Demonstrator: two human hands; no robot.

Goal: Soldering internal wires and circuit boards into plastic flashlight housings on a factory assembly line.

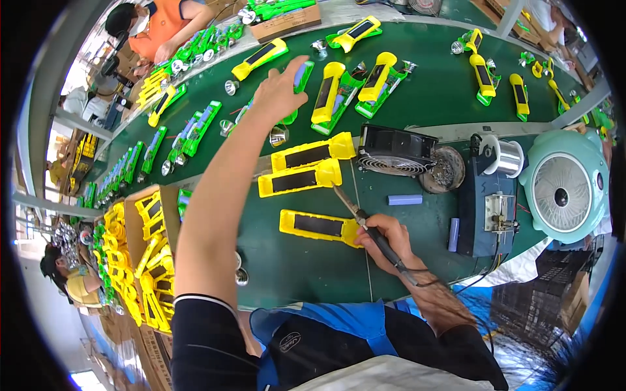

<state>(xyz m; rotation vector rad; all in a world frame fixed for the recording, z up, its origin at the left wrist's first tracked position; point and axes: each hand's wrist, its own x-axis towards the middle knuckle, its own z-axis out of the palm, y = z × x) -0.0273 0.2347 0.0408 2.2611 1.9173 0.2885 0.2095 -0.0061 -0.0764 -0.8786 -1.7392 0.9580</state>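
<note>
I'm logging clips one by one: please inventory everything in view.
Workbench: one, green, before the person
Loose housings: three, yellow, workbench centre
Soldering iron: one, dark, over workbench
Loose battery cells: two, purple, workbench right
Box fan: one, black, workbench far edge
Metal tin: one, grey, beside box fan
Box device: one, dark, workbench right
Wire spool: one, silver, by box device
Round fan: one, mint, far right
Conveyor: one, green, beyond workbench
Assemblies: many, green and yellow, mainly conveyor
Reflectors: several, silver, mainly conveyor
Cartons: at least two, brown, left and top
Workers: several, mixed clothing, picture edges
Left hand: one, bare, over conveyor
Right hand: one, bare, around soldering iron
</note>
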